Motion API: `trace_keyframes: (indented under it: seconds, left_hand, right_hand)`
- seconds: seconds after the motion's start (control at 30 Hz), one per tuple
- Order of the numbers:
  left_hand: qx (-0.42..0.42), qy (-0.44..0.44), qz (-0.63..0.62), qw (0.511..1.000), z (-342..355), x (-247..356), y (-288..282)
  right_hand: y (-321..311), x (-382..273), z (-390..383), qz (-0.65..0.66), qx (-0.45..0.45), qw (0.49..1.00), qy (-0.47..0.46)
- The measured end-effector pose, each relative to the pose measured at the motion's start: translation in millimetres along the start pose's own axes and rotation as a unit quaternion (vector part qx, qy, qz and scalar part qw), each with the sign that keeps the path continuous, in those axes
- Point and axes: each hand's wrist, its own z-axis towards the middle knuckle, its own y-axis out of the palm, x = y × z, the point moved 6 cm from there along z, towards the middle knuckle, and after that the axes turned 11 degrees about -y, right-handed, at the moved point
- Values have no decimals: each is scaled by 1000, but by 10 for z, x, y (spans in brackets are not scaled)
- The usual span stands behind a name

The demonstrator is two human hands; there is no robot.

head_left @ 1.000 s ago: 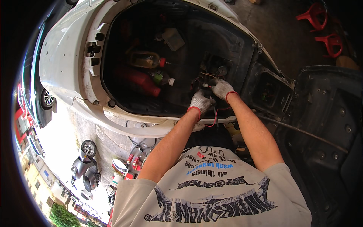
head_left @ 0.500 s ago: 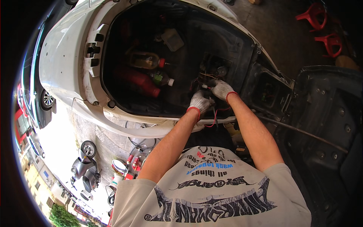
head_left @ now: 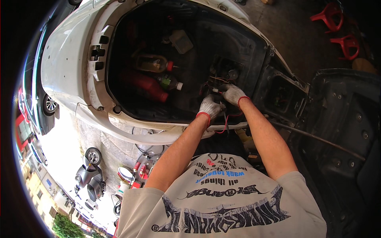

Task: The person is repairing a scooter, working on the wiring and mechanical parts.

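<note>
Head cam, L one of side-by-side fisheye pair, worn on person's head. Faces down past own chest, approx. top-down into scooter (head_left: 65, 59). Pic upright, unmirrored. Nearest: shirt (head_left: 222, 198), fills btm ctr; forearms (head_left: 180, 146) run up from it. Storage bay (head_left: 204, 35) a bit farther, seen from above, upper ctr. V. wide FOV: flipped seat (head_left: 337, 119) along R side, red chairs (head_left: 333, 18) farther off top R, parked motorbike (head_left: 95, 186) + tree (head_left: 65, 226) far off lower L, tipped by lens. Lens rim = black arc at L.
</note>
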Motion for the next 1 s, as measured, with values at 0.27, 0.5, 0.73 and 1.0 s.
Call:
trace_keyframes:
  seconds: [0.27, 0.5, 0.73, 1.0]
  left_hand:
    - [-5, -9, 2, 1000, -30, 28, 7]
    - [7, -12, 12, 1000, -12, 6, -27]
    - [-3, -24, 1, 1000, -78, 65, -21]
    - [-21, -20, -3, 1000, -104, 113, -6]
  right_hand:
    - [-4, -4, -14, -9, -1, 1000, 14]
    - [29, 10, 32, -23, 7, 1000, -6]
    - [-10, -107, 19, -39, 12, 999, -33]
    - [46, -28, 71, -32, 19, 998, -42]
